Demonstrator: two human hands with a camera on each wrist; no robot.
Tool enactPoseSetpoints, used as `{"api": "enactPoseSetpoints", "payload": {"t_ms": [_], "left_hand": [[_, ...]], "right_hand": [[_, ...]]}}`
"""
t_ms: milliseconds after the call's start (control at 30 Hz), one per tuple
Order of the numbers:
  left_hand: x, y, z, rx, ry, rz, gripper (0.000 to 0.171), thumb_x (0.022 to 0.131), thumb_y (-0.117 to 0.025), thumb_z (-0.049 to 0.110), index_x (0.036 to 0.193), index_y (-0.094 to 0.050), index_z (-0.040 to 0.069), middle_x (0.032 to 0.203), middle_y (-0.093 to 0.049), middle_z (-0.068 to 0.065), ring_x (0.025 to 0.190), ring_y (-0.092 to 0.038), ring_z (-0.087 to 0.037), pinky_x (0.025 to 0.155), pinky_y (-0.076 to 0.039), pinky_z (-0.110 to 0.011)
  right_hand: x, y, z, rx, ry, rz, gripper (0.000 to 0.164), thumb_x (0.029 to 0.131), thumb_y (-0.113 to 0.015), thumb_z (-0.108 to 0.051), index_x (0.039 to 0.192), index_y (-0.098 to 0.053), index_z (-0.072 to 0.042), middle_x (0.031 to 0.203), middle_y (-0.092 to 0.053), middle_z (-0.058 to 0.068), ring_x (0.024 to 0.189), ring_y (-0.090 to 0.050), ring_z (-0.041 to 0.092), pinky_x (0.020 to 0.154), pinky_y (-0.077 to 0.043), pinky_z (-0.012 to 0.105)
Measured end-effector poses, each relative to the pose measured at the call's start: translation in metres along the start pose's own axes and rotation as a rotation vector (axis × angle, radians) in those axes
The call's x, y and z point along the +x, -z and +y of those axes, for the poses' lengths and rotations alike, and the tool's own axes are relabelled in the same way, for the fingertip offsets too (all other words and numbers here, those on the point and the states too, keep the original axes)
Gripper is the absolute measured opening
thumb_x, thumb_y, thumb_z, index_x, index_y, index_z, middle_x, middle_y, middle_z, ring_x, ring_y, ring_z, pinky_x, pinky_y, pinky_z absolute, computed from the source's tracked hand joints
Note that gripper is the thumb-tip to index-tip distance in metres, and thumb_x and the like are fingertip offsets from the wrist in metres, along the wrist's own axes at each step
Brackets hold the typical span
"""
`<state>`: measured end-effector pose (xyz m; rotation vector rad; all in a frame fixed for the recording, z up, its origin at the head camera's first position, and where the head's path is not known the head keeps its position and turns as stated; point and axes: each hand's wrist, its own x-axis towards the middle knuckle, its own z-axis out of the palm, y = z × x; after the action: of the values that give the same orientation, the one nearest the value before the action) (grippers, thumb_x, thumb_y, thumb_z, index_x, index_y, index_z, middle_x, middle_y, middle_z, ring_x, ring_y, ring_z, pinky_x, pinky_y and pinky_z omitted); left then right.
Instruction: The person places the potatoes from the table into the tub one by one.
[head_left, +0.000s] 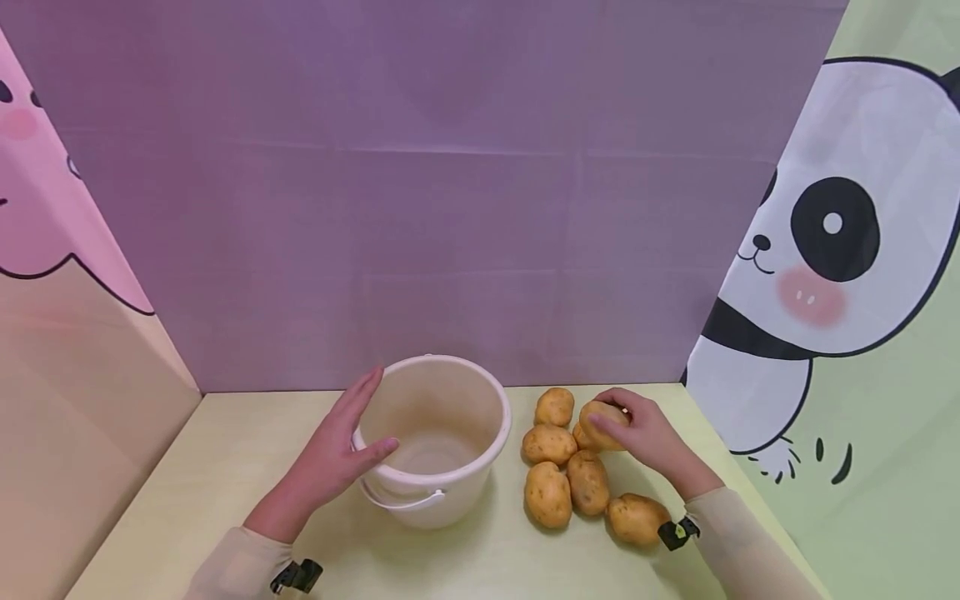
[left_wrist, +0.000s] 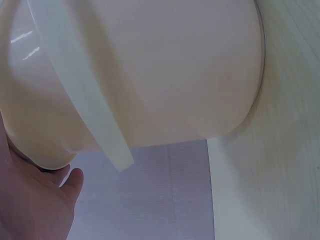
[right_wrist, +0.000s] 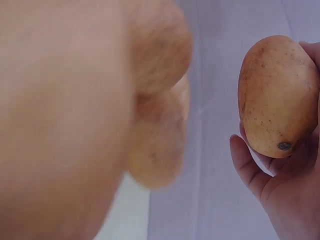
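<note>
Left hand (head_left: 330,454) on left rim of round off-white plastic bucket (head_left: 450,500), fingers spread and fairly straight, thumb over rim. Right hand (head_left: 645,433) clamped on oval yellow-brown potato (right_wrist: 277,100), at far end of other yellow-brown potatoes (head_left: 588,483) lying right of bucket on pale wood-grain table (head_left: 247,467). Hands well apart. Bucket's white strap-like handle (left_wrist: 80,85) hangs on near side.

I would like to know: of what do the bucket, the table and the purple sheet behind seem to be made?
Bucket: most likely plastic, smooth and slightly glossy, with highlights near the rim. Table: wood or wood-look laminate; fine grain lines show. Purple sheet: probably fabric, matte, with fold creases.
</note>
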<state>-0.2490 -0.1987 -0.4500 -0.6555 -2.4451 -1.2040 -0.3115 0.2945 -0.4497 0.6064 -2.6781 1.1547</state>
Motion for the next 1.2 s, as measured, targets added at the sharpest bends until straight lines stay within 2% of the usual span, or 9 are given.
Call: {"api": "enactPoseSetpoints", "payload": {"t_ms": [233,467,633,933,1200], "left_hand": [[0.000,0.000,0.000,-0.002,-0.010,0.006,0.101,0.094,-0.084,0.040,0.174,-0.032,0.007,0.178,-0.030,-0.024,0.161,-0.030,-0.054,0.121,-0.029,-0.081],[0.002,-0.001,0.003,0.003,-0.005,0.004,0.099,0.094,-0.084,0.032,0.174,-0.033,0.005,0.178,-0.031,-0.023,0.161,-0.030,-0.053,0.122,-0.028,-0.080],[0.000,0.000,0.004,0.000,0.004,0.005,0.100,0.094,-0.084,0.038,0.174,-0.033,0.006,0.178,-0.031,-0.022,0.160,-0.030,-0.054,0.121,-0.029,-0.081],[-0.004,0.005,0.002,-0.009,0.012,0.016,0.101,0.094,-0.085,0.037,0.175,-0.032,0.008,0.178,-0.031,-0.022,0.161,-0.030,-0.054,0.121,-0.029,-0.081],[-0.004,0.007,-0.002,-0.011,0.010,0.013,0.101,0.093,-0.086,0.033,0.175,-0.031,0.009,0.178,-0.030,-0.022,0.161,-0.029,-0.054,0.120,-0.030,-0.082]], "right_hand": [[0.022,-0.008,-0.026,0.050,0.059,-0.006,0.026,0.107,-0.077,-0.031,0.126,-0.077,-0.013,0.117,-0.078,-0.001,0.106,-0.069,0.019,0.095,-0.058,0.035],[0.041,-0.015,-0.057,0.153,0.070,-0.053,0.030,0.107,-0.076,-0.032,0.130,-0.077,-0.012,0.118,-0.077,0.004,0.105,-0.070,0.022,0.092,-0.060,0.031],[0.055,-0.023,-0.079,0.199,0.118,-0.050,0.030,0.107,-0.077,-0.028,0.131,-0.077,-0.011,0.119,-0.076,0.006,0.107,-0.070,0.023,0.089,-0.061,0.030],[0.080,-0.052,-0.114,0.210,0.218,-0.045,0.026,0.104,-0.080,-0.025,0.126,-0.080,-0.011,0.118,-0.076,0.000,0.110,-0.069,0.020,0.093,-0.061,0.032],[0.093,-0.077,-0.145,0.222,0.272,-0.094,0.027,0.102,-0.081,-0.028,0.125,-0.081,-0.014,0.118,-0.075,-0.003,0.110,-0.067,0.019,0.093,-0.059,0.033]]}}
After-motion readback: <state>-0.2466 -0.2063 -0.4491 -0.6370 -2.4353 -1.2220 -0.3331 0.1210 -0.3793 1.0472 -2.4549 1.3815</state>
